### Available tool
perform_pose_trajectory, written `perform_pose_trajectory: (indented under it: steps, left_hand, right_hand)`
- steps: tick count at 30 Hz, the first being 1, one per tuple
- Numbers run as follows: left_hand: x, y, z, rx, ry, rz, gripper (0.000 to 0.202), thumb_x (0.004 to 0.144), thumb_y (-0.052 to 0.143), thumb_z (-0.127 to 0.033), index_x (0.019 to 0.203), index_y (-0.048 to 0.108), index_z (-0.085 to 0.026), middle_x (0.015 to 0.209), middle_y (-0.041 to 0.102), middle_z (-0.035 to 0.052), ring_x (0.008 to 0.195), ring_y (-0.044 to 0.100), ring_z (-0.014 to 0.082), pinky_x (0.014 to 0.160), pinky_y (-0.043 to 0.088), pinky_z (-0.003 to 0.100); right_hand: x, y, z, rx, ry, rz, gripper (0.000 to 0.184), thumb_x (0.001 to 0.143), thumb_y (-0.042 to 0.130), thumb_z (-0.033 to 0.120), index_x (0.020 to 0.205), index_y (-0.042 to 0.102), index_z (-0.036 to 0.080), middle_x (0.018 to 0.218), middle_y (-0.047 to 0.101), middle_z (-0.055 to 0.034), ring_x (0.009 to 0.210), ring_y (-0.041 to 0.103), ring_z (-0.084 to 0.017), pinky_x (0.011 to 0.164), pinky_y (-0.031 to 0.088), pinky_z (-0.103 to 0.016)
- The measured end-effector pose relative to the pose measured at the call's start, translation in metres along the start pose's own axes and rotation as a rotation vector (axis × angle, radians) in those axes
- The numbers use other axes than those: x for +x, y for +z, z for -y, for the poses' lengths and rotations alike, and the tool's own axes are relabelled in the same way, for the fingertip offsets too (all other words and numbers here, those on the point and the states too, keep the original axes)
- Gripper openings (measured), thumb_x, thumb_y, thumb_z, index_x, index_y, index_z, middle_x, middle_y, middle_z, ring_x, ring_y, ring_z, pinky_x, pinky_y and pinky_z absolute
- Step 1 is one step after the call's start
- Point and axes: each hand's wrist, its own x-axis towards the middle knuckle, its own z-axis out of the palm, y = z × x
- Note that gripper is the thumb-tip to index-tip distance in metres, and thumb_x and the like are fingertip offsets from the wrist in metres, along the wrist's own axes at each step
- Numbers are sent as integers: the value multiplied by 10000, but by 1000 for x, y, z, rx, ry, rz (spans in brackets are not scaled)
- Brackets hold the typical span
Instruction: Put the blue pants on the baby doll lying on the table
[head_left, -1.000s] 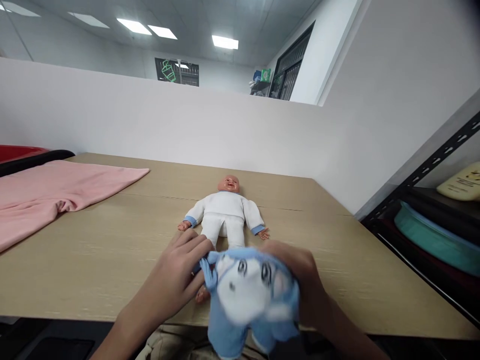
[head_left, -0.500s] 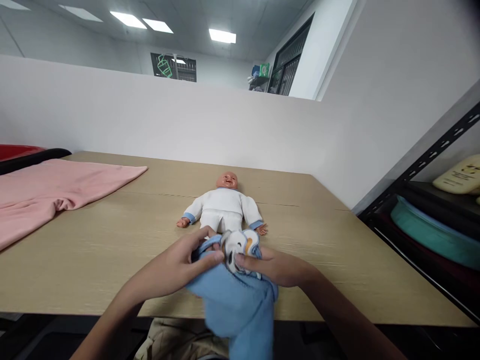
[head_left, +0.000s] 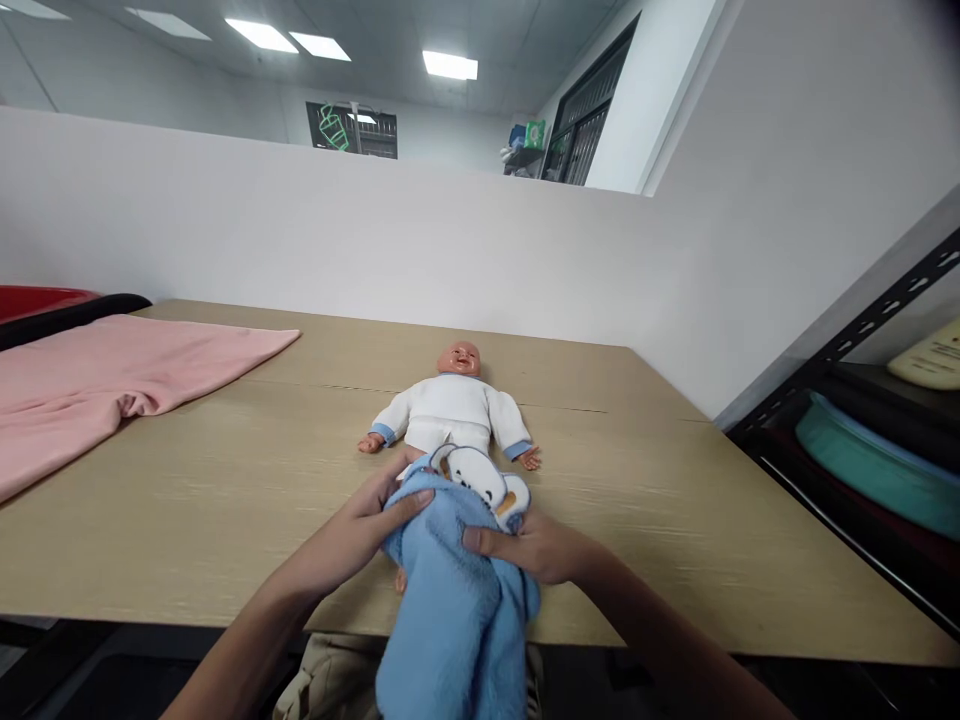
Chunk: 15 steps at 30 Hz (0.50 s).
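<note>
A blue fleece baby garment (head_left: 446, 590) with a white bear face on it is bunched between my hands, its lower part hanging past the table's front edge. My left hand (head_left: 390, 505) is closed on its left rim, thumb on top and fingers underneath. On the other side my right hand (head_left: 536, 545) pinches the fabric beside the bear face, thumb over the cloth. Beyond them a baby doll (head_left: 450, 400) lies face up, dressed in a white top with blue cuffs. The garment covers most of the doll's legs; a bit of one foot shows below my left hand.
A pink cloth (head_left: 150, 360) lies spread on the left of the wooden table (head_left: 240, 500). Behind it is a red basin (head_left: 45, 300). A white partition (head_left: 360, 240) borders the far edge. At right, a black shelf holds a teal basin (head_left: 877, 465) and a cream bottle (head_left: 934, 355).
The garment has been turned in my hands, so more of its blue fleece faces me and the bear face lies farther away. Both hands have kept their hold; the view has shifted slightly.
</note>
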Motion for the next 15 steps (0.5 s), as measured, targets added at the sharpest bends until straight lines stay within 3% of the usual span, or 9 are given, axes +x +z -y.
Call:
perform_pose_trajectory:
  steps: [4, 7, 11, 13, 15]
  left_hand:
    - [6, 8, 0, -58, 80, -33, 395, 1026, 687, -559, 1252, 613, -243, 1161, 739, 31, 1133, 675, 234, 954, 549, 312]
    - [4, 5, 5, -9, 35, -31, 469, 1008, 684, -619, 1277, 613, -242, 1144, 740, 40, 1132, 675, 249, 956, 545, 333]
    - [-4, -3, 10, 38, -48, 219, 726, 856, 813, -708, 1368, 680, -210, 1364, 736, 110, 1299, 642, 341, 1109, 515, 442]
    - [-7, -5, 12, 7, -62, 331, 751, 785, 900, -655, 1345, 724, -186, 1334, 763, 114, 1275, 668, 358, 1135, 509, 473]
    - [-10, -4, 14, -42, -95, 304, 723, 810, 908, -589, 1389, 712, -202, 1351, 766, 101, 1303, 668, 345, 1173, 491, 475]
  right_hand:
    - [8, -11, -1, 46, -21, 197, 862, 807, 872, 672, 1522, 640, 251, 1527, 686, -97, 1475, 596, -311, 1279, 438, -474]
    - [10, -12, 9, 42, -131, 297, 920, 647, 1016, 547, 1454, 697, 243, 1399, 760, -73, 1378, 668, -288, 1216, 508, -406]
    - [7, 0, 14, 68, -230, 239, 516, 920, 815, 537, 1328, 772, 225, 1311, 792, -65, 1297, 709, -244, 1204, 508, -391]
    - [6, 8, 11, 94, -239, 219, 451, 994, 729, 530, 1317, 778, 219, 1351, 774, -78, 1326, 691, -248, 1244, 466, -423]
    - [5, 16, 6, 132, -216, 186, 491, 991, 732, 547, 1358, 754, 221, 1389, 757, -87, 1332, 686, -255, 1250, 459, -446]
